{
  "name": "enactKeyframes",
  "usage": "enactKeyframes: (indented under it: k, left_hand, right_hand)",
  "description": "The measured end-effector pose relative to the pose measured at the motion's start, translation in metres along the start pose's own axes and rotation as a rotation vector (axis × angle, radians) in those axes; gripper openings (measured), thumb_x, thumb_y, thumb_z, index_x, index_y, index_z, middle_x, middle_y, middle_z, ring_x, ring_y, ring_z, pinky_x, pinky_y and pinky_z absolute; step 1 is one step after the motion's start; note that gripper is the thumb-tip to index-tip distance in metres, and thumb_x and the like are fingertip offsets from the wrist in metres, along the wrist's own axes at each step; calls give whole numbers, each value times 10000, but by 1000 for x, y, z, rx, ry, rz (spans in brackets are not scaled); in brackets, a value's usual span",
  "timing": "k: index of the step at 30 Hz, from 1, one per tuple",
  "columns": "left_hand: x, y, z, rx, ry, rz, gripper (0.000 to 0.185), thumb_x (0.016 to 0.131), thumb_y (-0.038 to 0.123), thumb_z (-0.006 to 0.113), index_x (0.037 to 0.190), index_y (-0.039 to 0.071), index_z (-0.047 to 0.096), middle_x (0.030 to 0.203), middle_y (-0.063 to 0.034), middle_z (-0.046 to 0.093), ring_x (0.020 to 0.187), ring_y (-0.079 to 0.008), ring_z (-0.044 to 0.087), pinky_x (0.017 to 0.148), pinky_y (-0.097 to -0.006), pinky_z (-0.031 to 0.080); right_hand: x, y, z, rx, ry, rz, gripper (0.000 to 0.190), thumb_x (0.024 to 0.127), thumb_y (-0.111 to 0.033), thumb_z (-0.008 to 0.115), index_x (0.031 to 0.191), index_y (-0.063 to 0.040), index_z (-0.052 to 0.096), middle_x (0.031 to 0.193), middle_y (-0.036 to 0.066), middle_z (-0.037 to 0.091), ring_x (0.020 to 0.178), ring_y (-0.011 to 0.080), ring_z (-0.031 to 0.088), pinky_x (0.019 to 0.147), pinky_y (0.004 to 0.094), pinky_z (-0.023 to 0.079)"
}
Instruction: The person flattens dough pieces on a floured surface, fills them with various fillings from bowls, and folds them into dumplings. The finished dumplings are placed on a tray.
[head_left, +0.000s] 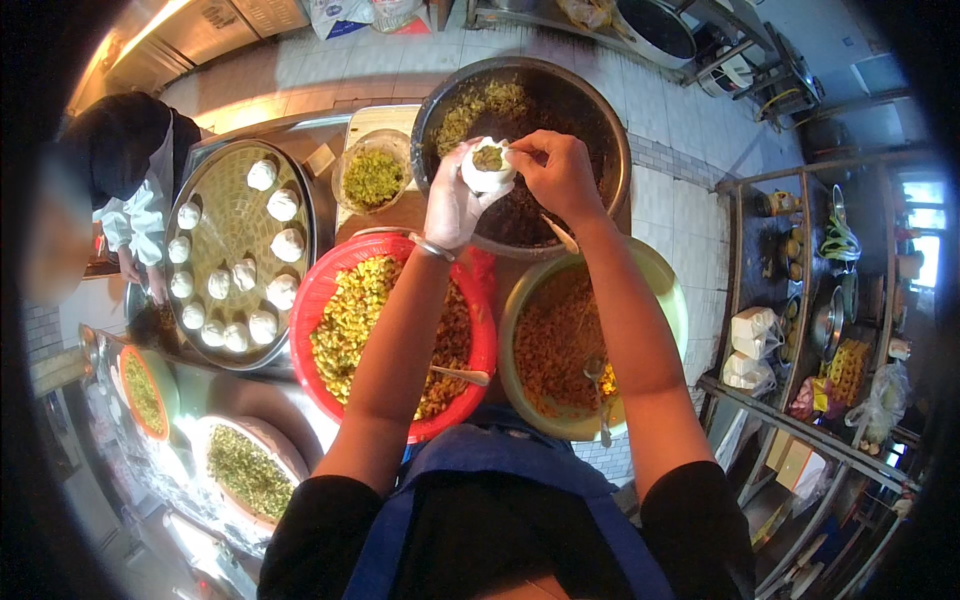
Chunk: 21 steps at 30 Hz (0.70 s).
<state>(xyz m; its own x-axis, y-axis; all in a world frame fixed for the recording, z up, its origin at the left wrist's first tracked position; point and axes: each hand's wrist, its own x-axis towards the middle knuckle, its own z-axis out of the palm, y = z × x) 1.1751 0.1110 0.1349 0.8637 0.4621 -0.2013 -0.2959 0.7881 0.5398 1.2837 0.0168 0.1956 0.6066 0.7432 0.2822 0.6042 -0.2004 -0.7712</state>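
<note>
A white dough wrapper (482, 178) with green-brown filling showing in its opening rests in my floury left hand (453, 196). The fingertips of my right hand (553, 169) pinch the wrapper's right edge. Both hands are above a large dark basin (616, 127) of dark filling, with a paler heap at its upper left. A red basin (300, 330) of yellow and brown chopped filling lies beneath my left forearm. Under my right forearm stands a pale green basin (667, 300) of orange-brown filling, with a metal spoon (601, 397) in it.
To the left, a round woven steamer tray (225, 187) carries several filled buns (286, 245). A bowl of chopped greens (373, 178) sits beside the dark basin. Another person (139, 180) stands at far left, near more tubs of greens (251, 469). Metal shelving (806, 300) lines the right.
</note>
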Motion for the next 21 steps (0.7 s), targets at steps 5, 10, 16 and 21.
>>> enactKeyframes:
  k: [5,10,16,21]
  left_hand:
    - [5,-10,-1,210,134,107,309,871,192,571,1128,25,531,990,-75,619,854,-177,627,711,-317,545]
    - [4,-13,-13,391,131,90,264,908,183,519,1122,32,559,1001,-61,622,877,-162,611,762,-304,504]
    - [-12,28,2,-214,167,-319,531,881,516,437,1190,93,527,1135,-77,589,1051,-261,547,860,-435,443]
    - [-3,23,-7,-456,-46,-173,508,915,465,408,1131,28,549,1041,-148,615,926,-294,597,833,-426,486]
  right_hand:
    - [-3,-5,5,-13,8,-1,106,730,-99,646,760,1,662,697,165,635,645,293,642,589,350,499]
    - [-6,-1,13,-112,23,-38,103,722,-89,621,723,14,632,683,175,618,655,341,620,600,398,493]
    - [-15,-16,10,-76,-26,92,107,711,-87,611,727,19,609,713,185,609,698,366,602,636,432,483]
    - [-14,-31,15,-144,23,-170,64,720,-46,575,747,5,604,737,172,590,765,352,584,687,432,478]
